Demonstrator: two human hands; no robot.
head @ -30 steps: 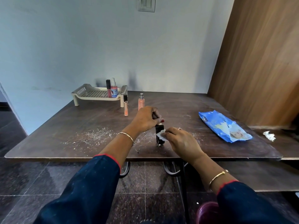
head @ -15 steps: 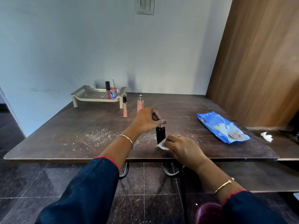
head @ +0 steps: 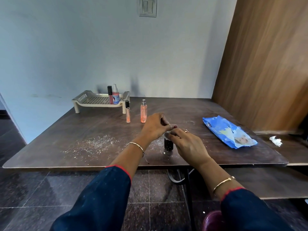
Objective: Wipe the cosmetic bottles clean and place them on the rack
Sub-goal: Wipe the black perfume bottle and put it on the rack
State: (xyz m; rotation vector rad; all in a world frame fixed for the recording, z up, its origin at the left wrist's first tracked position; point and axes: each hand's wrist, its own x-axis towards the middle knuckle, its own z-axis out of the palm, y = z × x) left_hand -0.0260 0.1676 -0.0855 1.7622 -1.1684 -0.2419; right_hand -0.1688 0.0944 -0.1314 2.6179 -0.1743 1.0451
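Note:
A small black bottle (head: 168, 144) stands upright near the table's front edge. My left hand (head: 154, 126) grips its top from above. My right hand (head: 186, 144) presses a white wipe (head: 167, 134) against the bottle's upper part. A peach spray bottle (head: 143, 112) and a slim peach tube with a black cap (head: 127, 111) stand further back. The cream rack (head: 93, 101) sits at the far left, holding a pink tube (head: 110, 95) and a pink bottle with a blue label (head: 115, 95).
A blue wipes packet (head: 228, 131) lies on the right of the brown table (head: 83, 124). A crumpled white tissue (head: 275, 140) lies on a lower surface at right. White powder (head: 93, 144) is scattered left of my hands. A wooden panel stands at right.
My right hand has moved the wipe up from the base of the black bottle to its upper part. My left hand stays on the bottle's top.

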